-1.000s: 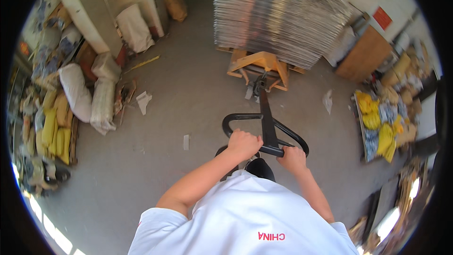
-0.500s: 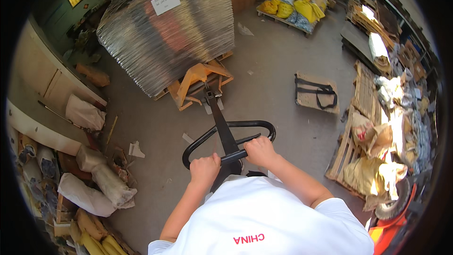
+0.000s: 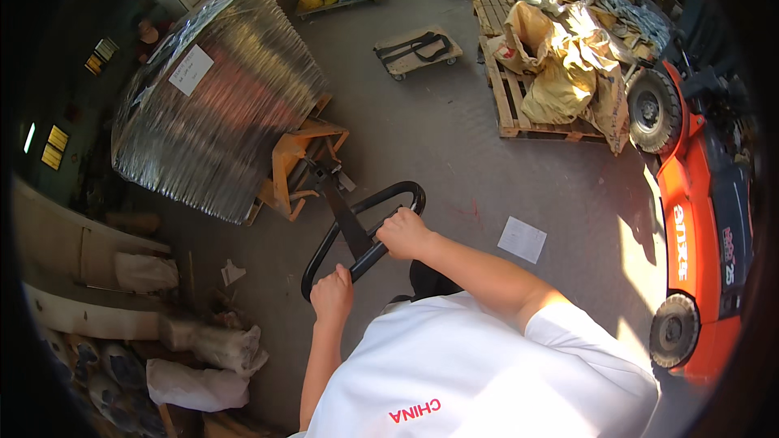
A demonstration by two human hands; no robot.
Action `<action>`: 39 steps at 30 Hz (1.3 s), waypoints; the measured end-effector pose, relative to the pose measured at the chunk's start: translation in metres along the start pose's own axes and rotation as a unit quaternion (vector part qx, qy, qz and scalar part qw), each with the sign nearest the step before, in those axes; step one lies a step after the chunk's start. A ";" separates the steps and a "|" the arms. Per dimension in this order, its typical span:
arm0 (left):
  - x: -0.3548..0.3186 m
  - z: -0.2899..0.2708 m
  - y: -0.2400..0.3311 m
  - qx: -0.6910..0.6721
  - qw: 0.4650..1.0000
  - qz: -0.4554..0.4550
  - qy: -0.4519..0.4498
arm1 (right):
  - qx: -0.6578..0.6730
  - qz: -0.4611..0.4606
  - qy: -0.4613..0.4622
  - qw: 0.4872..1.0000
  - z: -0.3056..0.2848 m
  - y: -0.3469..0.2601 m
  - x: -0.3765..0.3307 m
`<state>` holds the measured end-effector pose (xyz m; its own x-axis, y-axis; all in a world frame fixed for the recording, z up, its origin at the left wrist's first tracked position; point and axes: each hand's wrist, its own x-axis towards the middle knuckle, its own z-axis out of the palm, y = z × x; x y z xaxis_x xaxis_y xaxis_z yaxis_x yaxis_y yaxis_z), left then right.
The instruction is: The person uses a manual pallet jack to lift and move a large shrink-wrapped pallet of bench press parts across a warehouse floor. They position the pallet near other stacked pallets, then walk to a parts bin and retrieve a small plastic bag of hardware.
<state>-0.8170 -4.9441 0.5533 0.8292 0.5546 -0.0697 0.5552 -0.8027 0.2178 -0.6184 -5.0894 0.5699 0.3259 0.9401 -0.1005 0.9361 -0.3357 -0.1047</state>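
Both my hands grip the black loop handle (image 3: pixel 376 256) of a pallet jack. My left hand (image 3: pixel 332 294) is closed round the near left part of the loop, and my right hand (image 3: pixel 403 234) is wrapped round its crossbar further right. From the loop a black shaft (image 3: pixel 344 212) runs forward to the orange body (image 3: pixel 286 164) of the jack. On the jack rides a tall load (image 3: pixel 219 105) bundled in clear stretch wrap, with a white paper label (image 3: pixel 191 70) on its side. The forks are hidden beneath the load.
An orange forklift (image 3: pixel 690 227) stands at the right. Wooden pallets (image 3: pixel 505 101) bear tan sacks (image 3: pixel 560 89). A small wheeled dolly (image 3: pixel 418 50) with black straps sits ahead, and a paper sheet (image 3: pixel 522 240) lies on the floor. Wrapped rolls (image 3: pixel 199 385) are piled at lower left.
My view has swung to the right, so the forklift shows more fully. The wrapped load and jack now appear further left, and the handle is angled. Both hands keep their grip.
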 end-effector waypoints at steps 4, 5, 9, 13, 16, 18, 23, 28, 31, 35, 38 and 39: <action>-0.195 -0.004 0.005 0.016 1.000 0.005 0.012 | 0.016 0.030 -0.004 0.999 0.020 -0.124 -0.176; -0.241 -0.008 0.006 0.019 0.999 0.034 0.008 | 0.019 0.036 0.011 0.999 0.021 -0.153 -0.216; -0.446 0.011 0.043 0.031 0.997 0.066 0.022 | 0.023 0.052 -0.005 0.998 0.037 -0.243 -0.411; -0.663 0.058 0.084 0.118 0.981 0.122 0.091 | 0.029 0.018 0.029 0.999 0.080 -0.319 -0.614; -0.796 0.081 0.124 0.137 0.971 0.159 0.117 | 0.011 0.013 0.067 0.998 0.101 -0.362 -0.752; -0.893 0.090 0.163 0.143 0.979 0.132 0.068 | 0.027 0.032 -0.034 0.999 0.101 -0.389 -0.850; -1.148 0.079 0.243 0.086 0.991 0.098 0.041 | 0.024 0.028 0.038 0.999 0.090 -0.485 -1.101; -1.374 0.098 0.274 0.044 0.992 0.070 0.097 | 0.009 0.051 0.070 0.996 0.126 -0.600 -1.298; -1.496 0.112 0.281 0.002 0.998 0.029 0.063 | -0.003 0.061 0.043 0.997 0.151 -0.674 -1.401; -1.627 0.107 0.312 0.015 0.992 0.089 0.087 | 0.011 0.122 0.040 0.992 0.144 -0.743 -1.543; -1.787 0.112 0.328 0.056 0.994 0.042 0.079 | 0.020 0.067 0.028 0.997 0.165 -0.813 -1.668; -1.821 0.112 0.347 0.114 0.991 0.068 0.020 | 0.047 0.060 0.015 0.997 0.173 -0.821 -1.708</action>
<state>-2.1270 -6.2571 0.6468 0.8967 0.4425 -0.0149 0.4425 -0.8968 -0.0040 -1.9667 -6.4301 0.6565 0.4401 0.8936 -0.0888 0.8739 -0.4489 -0.1867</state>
